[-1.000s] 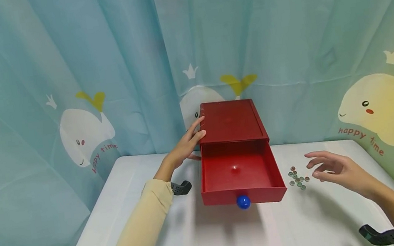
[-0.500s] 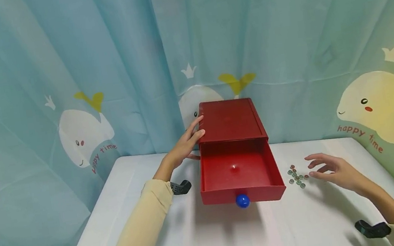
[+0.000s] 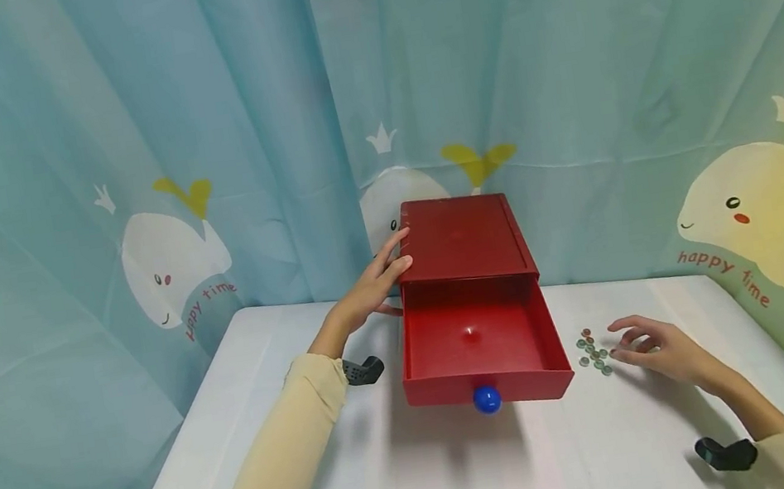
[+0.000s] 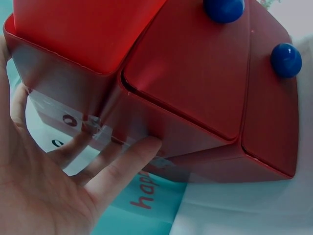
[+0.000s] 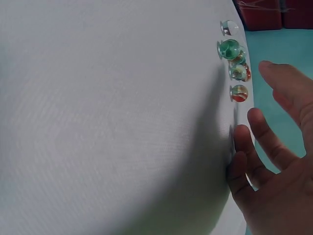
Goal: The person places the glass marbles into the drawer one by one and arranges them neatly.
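A red drawer cabinet (image 3: 462,235) stands on the table with its top drawer (image 3: 437,392) pulled out toward me, bare inside. On the drawer's front is a blue knob (image 3: 487,400). My left hand (image 3: 363,292) presses spread fingers against the cabinet's left side; in the left wrist view, fingertips (image 4: 149,144) touch a taped side wall. Right of the drawer lie several clear glass marbles (image 3: 607,370), some with green or orange swirls. Just beside them hovers my right hand (image 3: 666,350), fingers loosely bent, holding nothing; the right wrist view shows a gap between its fingertips and an orange-swirled marble (image 5: 239,93).
Below the pulled-out drawer, the left wrist view shows further drawers with blue knobs (image 4: 286,60). A white cloth covers the table (image 3: 471,484). Behind it hangs a blue-green curtain (image 3: 560,45) printed with whales. Each wrist wears a dark device (image 3: 726,453).
My right hand has come down and slightly leftward, closer to the marbles. The left hand keeps its place on the cabinet, and the drawer stays where it was.
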`<state>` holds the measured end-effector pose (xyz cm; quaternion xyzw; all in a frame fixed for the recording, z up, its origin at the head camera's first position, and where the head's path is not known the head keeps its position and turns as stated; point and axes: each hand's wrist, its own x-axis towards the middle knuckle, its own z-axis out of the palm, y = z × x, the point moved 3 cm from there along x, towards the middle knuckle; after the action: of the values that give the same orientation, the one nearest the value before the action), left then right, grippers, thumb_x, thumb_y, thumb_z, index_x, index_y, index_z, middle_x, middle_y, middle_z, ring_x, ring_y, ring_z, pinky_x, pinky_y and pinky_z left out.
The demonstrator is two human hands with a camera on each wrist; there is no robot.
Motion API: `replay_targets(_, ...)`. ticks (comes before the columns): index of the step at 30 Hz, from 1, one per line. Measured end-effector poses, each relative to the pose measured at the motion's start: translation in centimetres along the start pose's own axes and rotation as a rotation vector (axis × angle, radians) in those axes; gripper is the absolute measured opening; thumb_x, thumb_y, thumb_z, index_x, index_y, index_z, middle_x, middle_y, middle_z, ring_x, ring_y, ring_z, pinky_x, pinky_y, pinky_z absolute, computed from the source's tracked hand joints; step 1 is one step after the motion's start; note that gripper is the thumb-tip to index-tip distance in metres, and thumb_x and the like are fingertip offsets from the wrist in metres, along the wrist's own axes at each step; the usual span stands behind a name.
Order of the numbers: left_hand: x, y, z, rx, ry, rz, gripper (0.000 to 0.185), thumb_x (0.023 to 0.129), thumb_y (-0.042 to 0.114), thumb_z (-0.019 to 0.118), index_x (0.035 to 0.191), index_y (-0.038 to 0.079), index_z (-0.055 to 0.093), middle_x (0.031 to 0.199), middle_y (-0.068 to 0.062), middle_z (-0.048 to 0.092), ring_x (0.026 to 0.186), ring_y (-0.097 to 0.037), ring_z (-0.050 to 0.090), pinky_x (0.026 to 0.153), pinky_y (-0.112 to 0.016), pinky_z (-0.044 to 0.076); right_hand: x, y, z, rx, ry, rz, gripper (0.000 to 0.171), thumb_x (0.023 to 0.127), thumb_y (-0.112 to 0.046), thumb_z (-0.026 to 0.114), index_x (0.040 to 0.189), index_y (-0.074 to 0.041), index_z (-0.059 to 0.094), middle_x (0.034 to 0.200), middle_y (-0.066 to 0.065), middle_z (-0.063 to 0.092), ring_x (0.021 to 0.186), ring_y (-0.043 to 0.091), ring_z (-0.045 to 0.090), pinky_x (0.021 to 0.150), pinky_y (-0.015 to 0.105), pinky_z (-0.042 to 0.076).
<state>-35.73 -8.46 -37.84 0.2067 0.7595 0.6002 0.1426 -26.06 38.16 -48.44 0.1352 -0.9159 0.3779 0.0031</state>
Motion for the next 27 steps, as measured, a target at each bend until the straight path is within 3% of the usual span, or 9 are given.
replay_targets(11,0.1,-0.1,0.0,0.003,-0.005,-0.001,0.062,0.105,0.046,0.049,0.16,0.051,0.021,0.164,-0.006,0.025,0.146,-0.033,0.034,0.088,-0.06,0.057,-0.5,0.4,0.9,0.003,0.004,0.045,0.035,0.089,-0.009,0.079,0.122,-0.003,0.066,0.102,0.01,0.065,0.079,0.011,0.053,0.063,0.025,0.046)
replay_targets(17,0.0,0.0,0.0,-0.004,0.004,-0.004,0.062,0.105,0.046,0.05,0.16,0.051,0.022,0.163,-0.005,0.028,0.145,-0.032,0.036,0.088,-0.06,0.057,-0.4,0.8,1.1,-0.026,0.019,0.05,0.032,0.087,-0.01,0.08,0.116,-0.005,0.069,0.096,0.005,0.062,0.078,0.01,0.051,0.064,0.025,0.043)
replay_targets(27,0.0,0.0,0.1,-0.001,0.002,-0.007,0.063,0.104,0.047,0.049,0.16,0.05,0.02,0.164,-0.006,0.027,0.145,-0.034,0.036,0.088,-0.061,0.057,-0.6,0.9,1.4,-0.073,0.027,0.134,0.026,0.09,-0.01,0.078,0.115,-0.005,0.071,0.098,0.004,0.065,0.082,0.014,0.051,0.069,0.026,0.042)
